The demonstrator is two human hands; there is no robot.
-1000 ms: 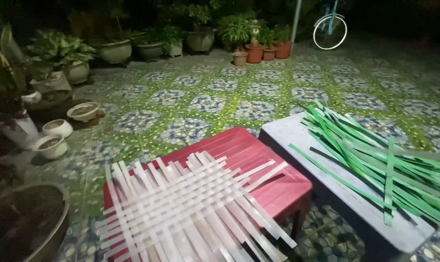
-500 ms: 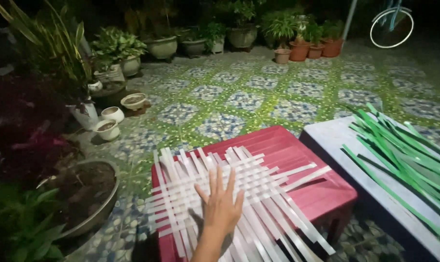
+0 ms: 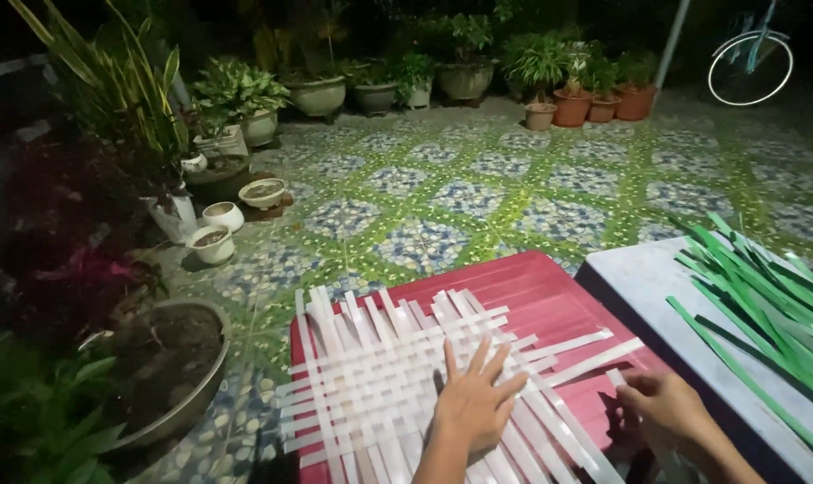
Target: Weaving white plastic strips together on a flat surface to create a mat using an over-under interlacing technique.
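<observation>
On the red stool: a woven mat of flat white plastic strips (image 3: pixel 397 385) lies across the red plastic stool top (image 3: pixel 550 287).
Left hand: the left hand (image 3: pixel 472 408) lies flat on the weave, fingers spread, gripping nothing.
Right hand: the right hand (image 3: pixel 662 408) curls at the mat's right edge, seemingly pinching a strip end; I cannot tell for sure.
Beside: loose green plastic strips (image 3: pixel 765 305) lie on the grey table (image 3: pixel 648 282).
Risk: pulling without firm pressure could probably shift the loose weave apart.

Two hands (image 3: pixel 474 405) (image 3: pixel 662 410), one white mat (image 3: pixel 379 376), two tables (image 3: pixel 550 296) (image 3: pixel 644 282), three orange pots (image 3: pixel 572 106), one wheel (image 3: pixel 750 68).
</observation>
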